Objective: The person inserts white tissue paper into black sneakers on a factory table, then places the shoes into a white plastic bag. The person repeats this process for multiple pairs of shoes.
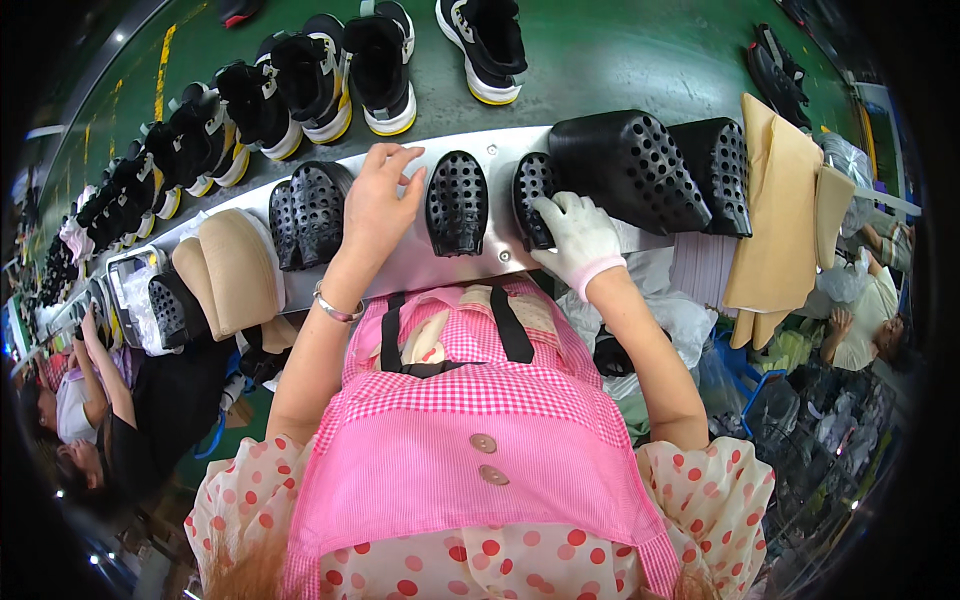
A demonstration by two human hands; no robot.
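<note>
Her bare left hand (378, 195) lies flat on the grey ledge (480, 245), fingers spread and slack, gripping nothing. A perforated black insole piece (457, 203) stands just to its right, and a ribbed black one (310, 212) just to its left, touching the wrist side. Her gloved right hand (580, 238) curls around the edge of another perforated piece (532, 195), holding it upright against the ledge. Beyond that hand sit two big black perforated moulds (640, 170). Past both hands, black sneakers (330, 75) line the green belt (620, 50).
</note>
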